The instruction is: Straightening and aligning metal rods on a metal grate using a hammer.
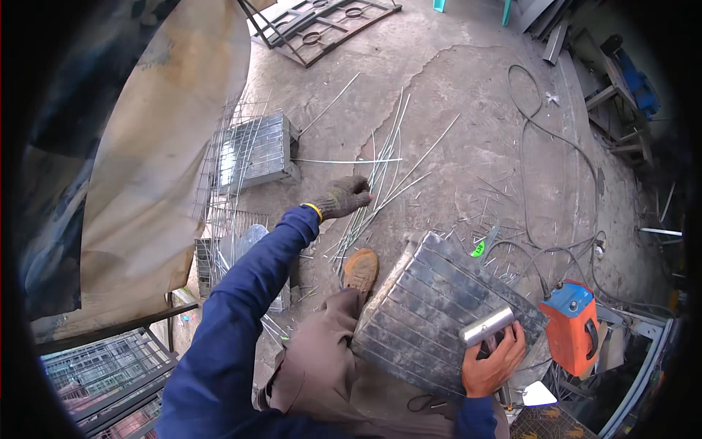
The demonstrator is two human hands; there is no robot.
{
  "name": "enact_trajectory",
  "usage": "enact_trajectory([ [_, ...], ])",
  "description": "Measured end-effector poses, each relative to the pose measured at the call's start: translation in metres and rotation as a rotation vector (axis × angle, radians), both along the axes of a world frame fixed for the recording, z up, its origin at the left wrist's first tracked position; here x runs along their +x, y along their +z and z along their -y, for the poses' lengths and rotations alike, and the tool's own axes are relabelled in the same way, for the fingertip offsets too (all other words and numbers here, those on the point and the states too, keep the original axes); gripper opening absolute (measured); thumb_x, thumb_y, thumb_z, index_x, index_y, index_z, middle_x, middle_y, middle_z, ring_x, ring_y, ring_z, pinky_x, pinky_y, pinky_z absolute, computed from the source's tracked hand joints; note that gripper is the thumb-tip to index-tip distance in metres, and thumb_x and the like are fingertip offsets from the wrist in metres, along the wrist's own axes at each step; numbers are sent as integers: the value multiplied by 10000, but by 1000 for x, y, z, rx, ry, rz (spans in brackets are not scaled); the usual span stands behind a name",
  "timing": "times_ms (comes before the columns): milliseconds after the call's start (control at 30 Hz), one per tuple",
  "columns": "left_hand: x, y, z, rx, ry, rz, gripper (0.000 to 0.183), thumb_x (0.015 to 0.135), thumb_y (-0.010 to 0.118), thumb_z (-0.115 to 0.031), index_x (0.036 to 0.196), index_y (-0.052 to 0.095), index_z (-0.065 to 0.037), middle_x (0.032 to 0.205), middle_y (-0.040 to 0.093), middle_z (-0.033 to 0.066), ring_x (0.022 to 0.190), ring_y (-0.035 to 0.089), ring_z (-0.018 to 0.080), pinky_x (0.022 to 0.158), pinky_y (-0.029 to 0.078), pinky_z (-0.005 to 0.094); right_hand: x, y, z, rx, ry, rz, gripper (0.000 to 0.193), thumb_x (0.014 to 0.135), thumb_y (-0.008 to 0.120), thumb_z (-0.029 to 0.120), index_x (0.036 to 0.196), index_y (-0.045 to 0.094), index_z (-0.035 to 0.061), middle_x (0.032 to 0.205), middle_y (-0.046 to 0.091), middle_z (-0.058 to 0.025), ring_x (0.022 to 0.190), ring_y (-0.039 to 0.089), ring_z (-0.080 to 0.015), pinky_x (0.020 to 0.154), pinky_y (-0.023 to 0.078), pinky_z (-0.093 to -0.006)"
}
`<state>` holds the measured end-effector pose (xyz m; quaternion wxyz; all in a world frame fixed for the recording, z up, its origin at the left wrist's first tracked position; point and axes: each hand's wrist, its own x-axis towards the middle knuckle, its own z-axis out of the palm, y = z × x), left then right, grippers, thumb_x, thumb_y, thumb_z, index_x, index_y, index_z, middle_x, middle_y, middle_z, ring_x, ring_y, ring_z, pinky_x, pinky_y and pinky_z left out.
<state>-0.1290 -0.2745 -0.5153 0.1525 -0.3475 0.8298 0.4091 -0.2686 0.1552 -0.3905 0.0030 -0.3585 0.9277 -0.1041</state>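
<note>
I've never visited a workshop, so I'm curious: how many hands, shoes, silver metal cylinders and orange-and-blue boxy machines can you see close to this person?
Dark-gloved left hand and bare right hand: 2
Brown shoe: 1
Silver metal cylinder, at the right hand: 1
Orange-and-blue boxy machine: 1
Total: 5

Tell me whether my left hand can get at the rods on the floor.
Probably yes: your gloved left hand is right beside or over the rods, and nothing visible blocks it, though contact is unclear.
</note>
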Motion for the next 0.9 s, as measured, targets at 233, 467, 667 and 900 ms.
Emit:
enact_trajectory([
  [233, 34, -192, 142, -314, 283, 281, 765, 896, 653, -488, 1453, 497, 13, 1480, 500, 261, 1400, 458, 392, 1166, 365, 421, -1, -17, 3, 20, 8, -158, 664, 967, 530, 539, 1206, 561, -80, 1251, 566, -268, 1147, 566, -448, 946, 449, -524],
  [467, 45, -231, 212, -394, 479, 363, 756, 884, 652, -484, 1446, 498, -4, 1554, 386, 264, 1442, 384, 408, 1184, 349, 435, 2, -19, -3, 54, -21, -210, 733, 1012, 470, 600, 1193, 585, -101, 1162, 578, -328, 1040, 581, -496, 885, 459, -573],
  [667, 55, -255, 238, -336, 641, 450, 773, 864, 672, -523, 1373, 561, 47, 1486, 476, 286, 1370, 477, 430, 1127, 419, 452, -2, -14, -7, 105, 32, -152, 719, 1018, 465, 572, 1222, 553, -112, 1197, 547, -363, 1098, 533, -536, 950, 414, -609],
  [900, 63, -269, 254, -305, 547, 407, 770, 844, 681, -538, 1345, 590, 40, 1410, 559, 282, 1319, 545, 393, 1101, 435, 444, -9, -9, -35, 198, 92, -114, 816, 965, 520, 639, 1304, 501, -103, 1293, 493, -356, 1158, 513, -517, 990, 404, -602],
])
